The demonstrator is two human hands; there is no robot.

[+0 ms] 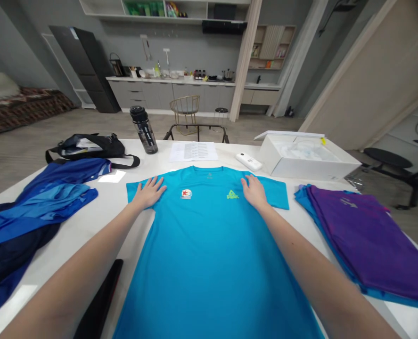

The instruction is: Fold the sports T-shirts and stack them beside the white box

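Fingers (159,187) of both hands lie spread and flat, gripping nothing, on the upper part of the turquoise T-shirt (209,254). We find the shirt centred between our left hand (149,192) and right hand (254,190), equally near each, its long axis pointing toward us along the white table (106,205). Both arms reach forward, converging slightly on the garment.

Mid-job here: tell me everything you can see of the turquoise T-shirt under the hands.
The turquoise short-sleeved T-shirt looks like a smooth synthetic knit. It lies flat and front up on the white table, its round collar toward the far side and its sleeves spread sideways. A round red-and-white badge and a lime-green logo sit on the chest. The left hand and right hand rest palm down near the shoulders. The hem runs out of view.
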